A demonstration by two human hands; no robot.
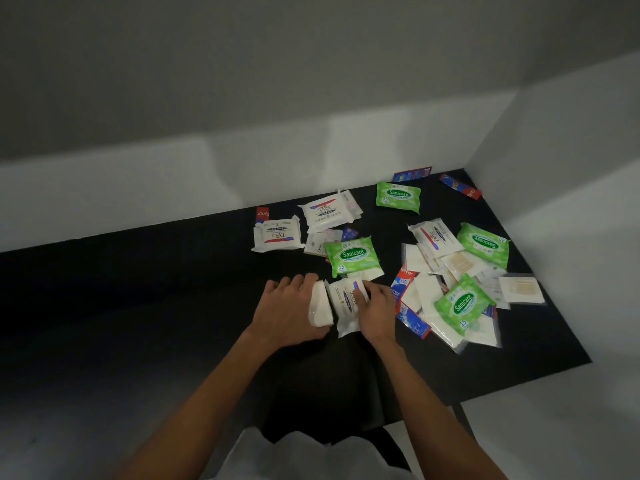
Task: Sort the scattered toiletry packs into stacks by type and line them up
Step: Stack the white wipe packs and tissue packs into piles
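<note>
Left of the middle green Sanicare pack (350,255) the black bench (121,306) gives wide passage. Right of it a heap of packs (450,303) crowds up to the side wall (561,209). Behind it lie two Dove packs (322,211), then the back wall (173,181). Before it the left hand (287,313) grips a white pack (320,306), the right hand (377,313) a near Dove pack (346,299).

Our two bare forearms reach forward from the bottom edge and draw in toward each other, so that our hands sit close together, side by side. Our left hand (285,308) is knuckles up, its fingers (298,280) curled over the top of a white pack (320,306) and its thumb tucked under the near end. Our right hand (377,311) is angled inward, with bent fingers (363,289) wrapped over the right edge of a Dove pack (346,303). Both wrists are held low and nearly straight.
</note>
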